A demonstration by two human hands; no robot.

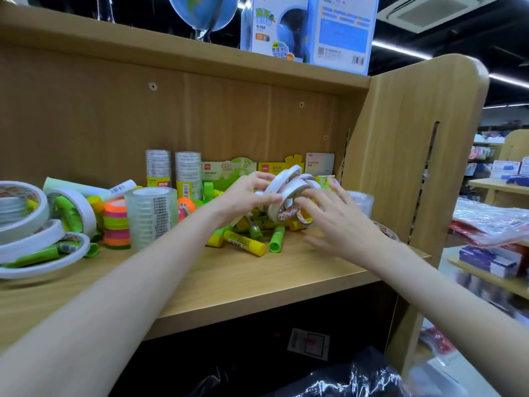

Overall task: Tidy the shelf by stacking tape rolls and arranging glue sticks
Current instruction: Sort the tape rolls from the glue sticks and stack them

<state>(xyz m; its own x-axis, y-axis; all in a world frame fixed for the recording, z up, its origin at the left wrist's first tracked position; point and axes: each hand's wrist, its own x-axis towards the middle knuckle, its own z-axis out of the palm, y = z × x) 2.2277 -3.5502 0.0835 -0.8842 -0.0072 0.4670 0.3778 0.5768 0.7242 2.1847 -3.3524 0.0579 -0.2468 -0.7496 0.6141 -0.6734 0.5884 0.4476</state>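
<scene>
My left hand grips a tilted bunch of white tape rolls above a heap of green and yellow glue sticks on the wooden shelf. My right hand reaches in from the right, its spread fingers touching the lower rolls of that bunch. More white tape rolls lie loose at the far left with glue sticks among them. A stack of clear tape stands beside a neon stack of narrow tape rolls.
Two tall sleeves of clear tape and green and yellow display boxes stand at the back. The shelf's side panel closes it on the right. A globe box sits on the top board.
</scene>
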